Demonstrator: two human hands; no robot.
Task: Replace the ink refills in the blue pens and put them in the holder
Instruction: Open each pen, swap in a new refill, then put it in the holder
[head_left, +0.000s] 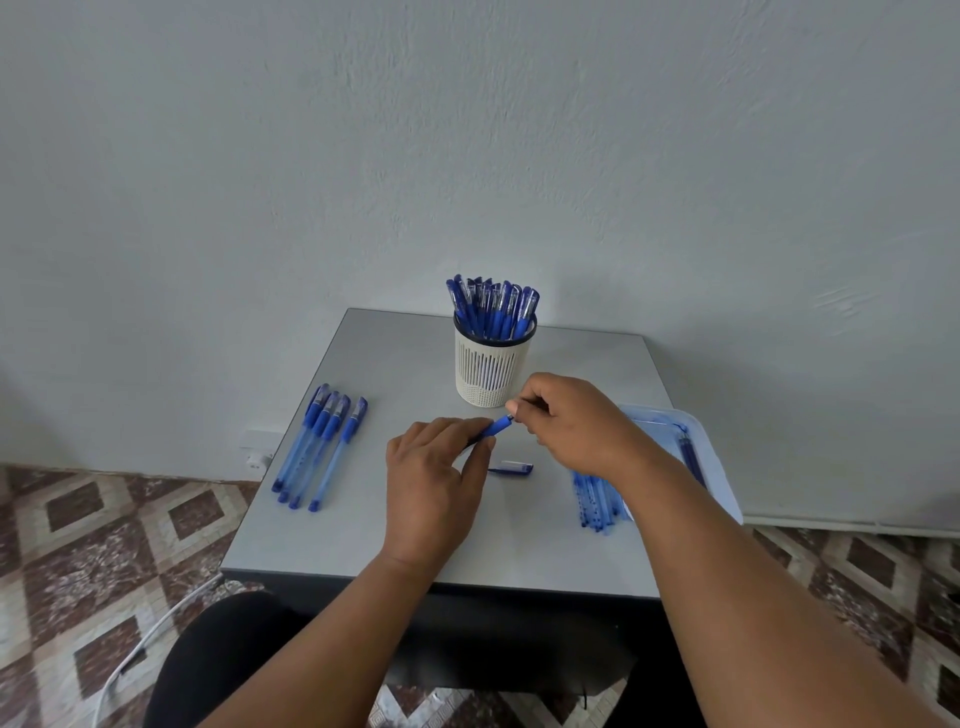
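My left hand (434, 480) grips the barrel of a blue pen (497, 427) over the middle of the grey table (363, 545). The fingertips of my right hand (571, 421) pinch that pen's tip end. Its cap (511, 468) lies loose on the table just below the hands. A cream slatted holder (492, 366) stands at the back centre, packed with several capped blue pens (493, 306). Several capped pens (319, 447) lie in a row on the left. A bundle of thin refills (597, 506) lies on the right, partly under my right forearm.
A clear plastic tray (706, 467) with a dark refill in it sits at the table's right edge. The table stands against a pale wall. The floor around it is patterned tile, with a white cable (150, 634) at the lower left.
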